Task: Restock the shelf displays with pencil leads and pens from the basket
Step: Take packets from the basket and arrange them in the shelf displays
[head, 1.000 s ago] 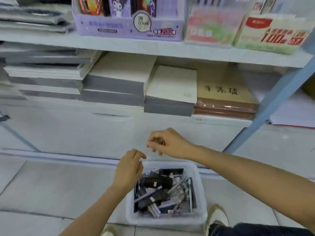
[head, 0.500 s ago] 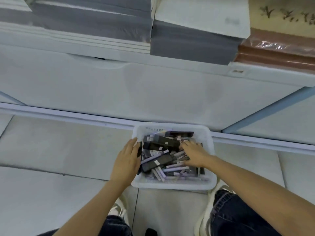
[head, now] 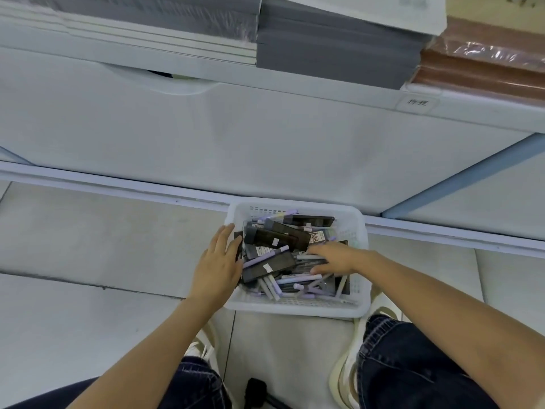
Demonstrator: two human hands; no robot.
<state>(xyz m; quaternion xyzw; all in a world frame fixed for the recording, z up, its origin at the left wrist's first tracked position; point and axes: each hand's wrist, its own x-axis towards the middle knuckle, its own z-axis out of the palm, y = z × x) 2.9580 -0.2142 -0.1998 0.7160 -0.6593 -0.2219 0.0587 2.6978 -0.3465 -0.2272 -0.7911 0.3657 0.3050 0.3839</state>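
Our left hand (head: 219, 262) lies straight-fingered on the left rim of the white slotted plastic basket (head: 295, 310), our right hand (head: 334, 258) down among slim lilac pens (head: 275, 289), and we cannot tell its grip.

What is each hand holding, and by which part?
Left hand holds nothing, flat against the white plastic basket at its left rim. Right hand is among the lilac pens; any grip cannot be told.

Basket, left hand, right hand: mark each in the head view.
basket (head: 295, 309): head view, near wall.
left hand (head: 219, 268): head view, back of hand.
right hand (head: 336, 258): head view, back of hand.
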